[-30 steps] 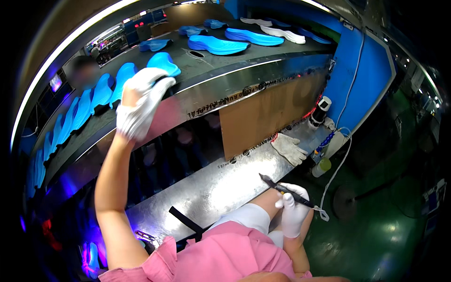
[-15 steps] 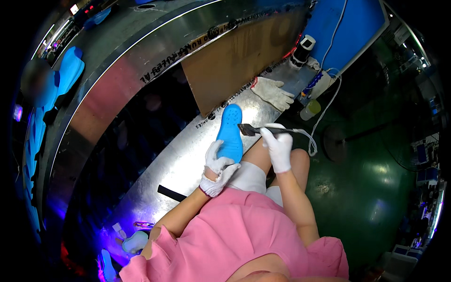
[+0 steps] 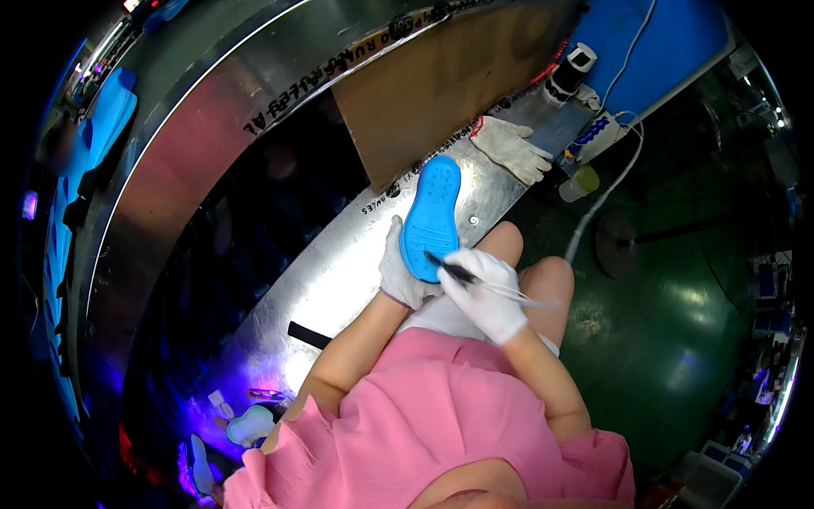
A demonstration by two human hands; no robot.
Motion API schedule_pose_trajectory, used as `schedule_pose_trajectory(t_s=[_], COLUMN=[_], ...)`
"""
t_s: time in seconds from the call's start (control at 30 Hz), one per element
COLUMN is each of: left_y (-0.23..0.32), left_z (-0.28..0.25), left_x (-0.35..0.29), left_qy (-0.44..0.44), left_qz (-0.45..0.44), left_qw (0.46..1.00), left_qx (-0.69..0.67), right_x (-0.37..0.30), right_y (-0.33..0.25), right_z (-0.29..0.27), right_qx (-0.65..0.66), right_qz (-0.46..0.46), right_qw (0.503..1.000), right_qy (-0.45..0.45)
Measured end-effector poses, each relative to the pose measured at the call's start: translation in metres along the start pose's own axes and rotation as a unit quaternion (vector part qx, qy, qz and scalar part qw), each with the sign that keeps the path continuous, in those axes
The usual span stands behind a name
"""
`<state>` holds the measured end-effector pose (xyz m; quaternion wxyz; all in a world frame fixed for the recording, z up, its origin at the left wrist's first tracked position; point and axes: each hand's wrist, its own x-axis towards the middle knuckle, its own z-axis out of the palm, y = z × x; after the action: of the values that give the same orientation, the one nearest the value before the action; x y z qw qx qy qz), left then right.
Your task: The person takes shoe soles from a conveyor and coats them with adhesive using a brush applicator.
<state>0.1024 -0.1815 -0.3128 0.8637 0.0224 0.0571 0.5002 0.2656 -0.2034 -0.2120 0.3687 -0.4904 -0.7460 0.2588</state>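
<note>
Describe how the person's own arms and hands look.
The left hand wears a greyish-white glove; the right hand wears a brighter white one. Both forearms are bare, below loose, short pink sleeves.

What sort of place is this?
Likely a shoe-factory line. A white-gloved left hand holds a bright blue foot-shaped sole over a shiny metal ledge, and more bright blue soles line a dark raised belt-like surface.
</note>
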Motion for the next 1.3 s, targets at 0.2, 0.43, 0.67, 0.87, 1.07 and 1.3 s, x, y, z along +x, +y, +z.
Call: schedule_pose_trajectory(t_s=[0.2, 0.43, 0.67, 0.87, 1.07, 1.3], left_y=[-0.034, -0.028, -0.022, -0.006, 0.015, 0.043], left_z=[0.068, 0.083, 0.060, 0.087, 0.103, 0.115], left_x=[-0.002, -0.013, 0.000, 0.006, 0.001, 0.016], left_qy=[0.122, 0.117, 0.006, -0.133, -0.052, -0.135], left_qz=[0.096, 0.084, 0.064, -0.005, 0.046, -0.148], left_qw=[0.987, 0.967, 0.998, 0.991, 0.992, 0.980], left_qx=[0.042, 0.209, 0.028, 0.031, 0.110, 0.024], right_x=[0.025, 0.021, 0.009, -0.018, -0.014, -0.004], right_y=[-0.022, -0.022, -0.045, -0.059, -0.044, -0.028], right_z=[-0.026, -0.035, -0.039, -0.031, -0.026, -0.042], right_qx=[-0.047, 0.135, 0.191, 0.056, 0.088, 0.173], right_qz=[-0.172, -0.091, -0.082, -0.210, -0.147, -0.130], right_qw=[0.970, 0.972, 0.973, 0.974, 0.975, 0.975], right_qy=[0.167, 0.168, 0.099, 0.057, 0.139, 0.043])
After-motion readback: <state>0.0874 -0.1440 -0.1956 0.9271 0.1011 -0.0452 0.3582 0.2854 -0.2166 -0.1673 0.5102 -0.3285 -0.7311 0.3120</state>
